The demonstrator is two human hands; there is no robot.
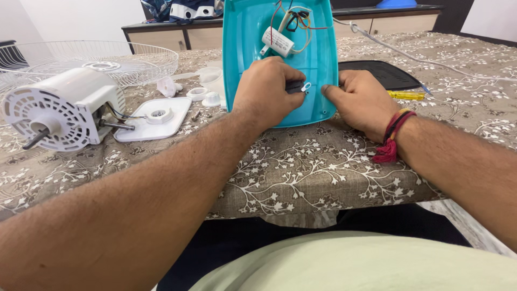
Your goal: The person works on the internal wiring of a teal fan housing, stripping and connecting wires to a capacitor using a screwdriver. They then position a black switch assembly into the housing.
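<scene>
- Sitting at the table edge, the person has both forearms reaching forward over the floral tablecloth [301, 172]; lap in pale green cloth at bottom of frame.
- Right hand [360, 102], red thread band at the wrist, rests on the cloth with fingers curled against the lower right edge of the teal plastic housing [253, 32]; looks like it braces the shell so it won't slide. Closed loosely, nothing pinched that I can see.
- Left hand [267, 89] lies on the housing's inner face, fingers bent down onto a small black part with a white clip [302, 86]; fingertips hidden, so whether it grips or just presses the part — cannot tell.
- Housing lies open side up, near edge on the table and far end out of frame, which keeps the wiring exposed: white capacitor [278, 42] and red, black and yellow wires [295, 20] sit inside the upper part.
- Left of it: white flat cover plate [153, 118], small white knobs and caps [204, 96], then the white fan motor [62, 110] on its side, shaft toward the camera.
- Right of it: yellow screwdriver handle [406, 95] beside a black flat panel [379, 73].
- Further back: wire fan guard [81, 59] at left, white cord [398, 51] trailing right, wooden cabinet [183, 35] behind.
</scene>
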